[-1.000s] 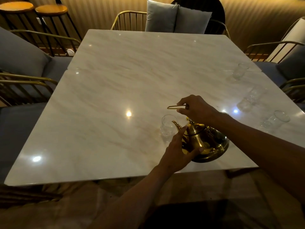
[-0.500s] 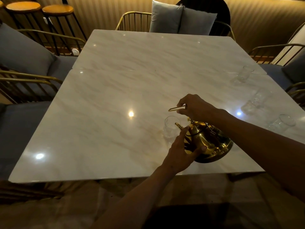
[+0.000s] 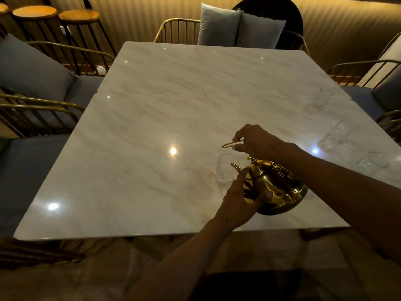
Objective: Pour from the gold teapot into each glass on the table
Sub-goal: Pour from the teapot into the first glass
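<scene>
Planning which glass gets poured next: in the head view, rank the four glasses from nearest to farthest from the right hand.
1. Glass at the spout, just below the right hand.
2. Middle right-side glass.
3. Near right-edge glass.
4. Far right glass.

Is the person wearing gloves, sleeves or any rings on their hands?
No gloves: the left hand and right hand are both bare. No sleeves show either; both forearms are uncovered as far as the picture reaches. I see no rings or watch, though the dim light could hide small ones.

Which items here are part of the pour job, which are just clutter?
In play: gold teapot, right hand on its handle, left hand steadying it, near glass, three glasses along the right edge.
Bystanders: chairs, grey cushions, stools.
</scene>
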